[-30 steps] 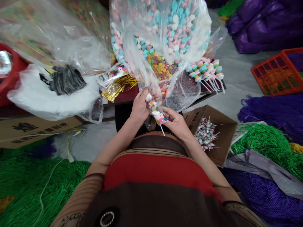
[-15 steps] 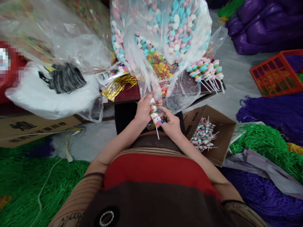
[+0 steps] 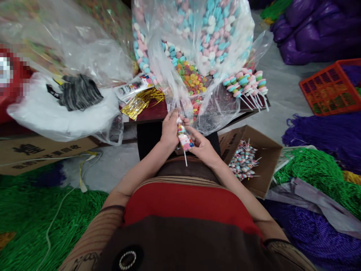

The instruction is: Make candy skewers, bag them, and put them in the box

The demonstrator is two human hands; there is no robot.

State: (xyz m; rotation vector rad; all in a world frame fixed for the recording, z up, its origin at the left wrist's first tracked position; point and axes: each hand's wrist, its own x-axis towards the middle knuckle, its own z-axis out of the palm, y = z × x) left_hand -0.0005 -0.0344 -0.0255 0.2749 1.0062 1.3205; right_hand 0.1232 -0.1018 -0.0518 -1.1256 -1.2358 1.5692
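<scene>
Low in front of me, at the table's near edge, a marshmallow candy skewer (image 3: 183,136) sits in a clear printed wrapper, its white stick pointing down toward my body. My left hand (image 3: 170,131) is closed around the upper end of the wrapper. From the other side my right hand (image 3: 203,146) grips the lower part, with bent fingers and thumb against the wrapper. Just beyond my hands lie ring-shaped gummies (image 3: 191,77) in an open clear bag. Unwrapped marshmallow skewers (image 3: 246,82) lie in a pile at the table's right end.
A big bag of marshmallows (image 3: 217,34) stands behind. Gold twist ties (image 3: 143,101) and flat printed wrappers (image 3: 132,88) lie left of my hands. Wrapped skewers fill a cardboard box (image 3: 266,162) at my right. An orange crate (image 3: 329,88) and green cords (image 3: 313,169) are on the floor.
Both hands have shifted slightly left with the wrapped skewer. Its stick now points more nearly straight down, and its printed side shows more fully.
</scene>
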